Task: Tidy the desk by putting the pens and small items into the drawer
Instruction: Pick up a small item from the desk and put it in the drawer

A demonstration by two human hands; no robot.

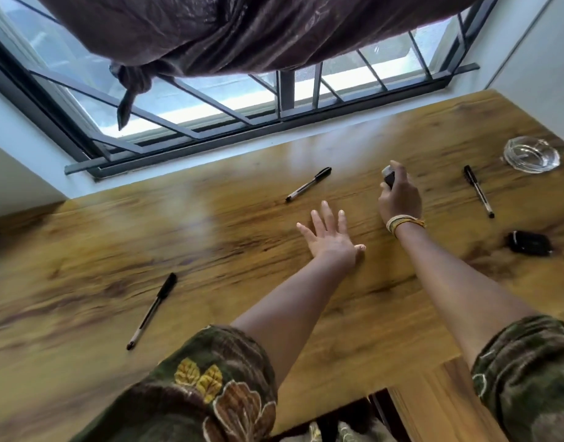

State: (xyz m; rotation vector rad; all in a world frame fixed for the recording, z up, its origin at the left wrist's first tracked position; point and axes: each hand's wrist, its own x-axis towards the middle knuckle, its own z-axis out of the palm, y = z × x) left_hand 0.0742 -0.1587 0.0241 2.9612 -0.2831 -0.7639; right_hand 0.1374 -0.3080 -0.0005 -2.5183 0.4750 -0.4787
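Observation:
Three black-capped pens lie apart on the wooden desk (210, 250): one pen (308, 184) at the far middle, a second pen (152, 310) at the near left, a third pen (478, 191) at the far right. My right hand (400, 196) is shut on a small dark and silver item (388, 177), held just above the desk. My left hand (330, 237) rests flat on the desk with fingers spread, holding nothing, just short of the middle pen. A small black case (529, 244) lies at the right.
A clear glass ashtray (532, 153) stands at the far right. A barred window (242, 100) and a knotted dark curtain (242, 33) run along the desk's far edge. A wooden panel (433, 400) shows below the desk's near right edge.

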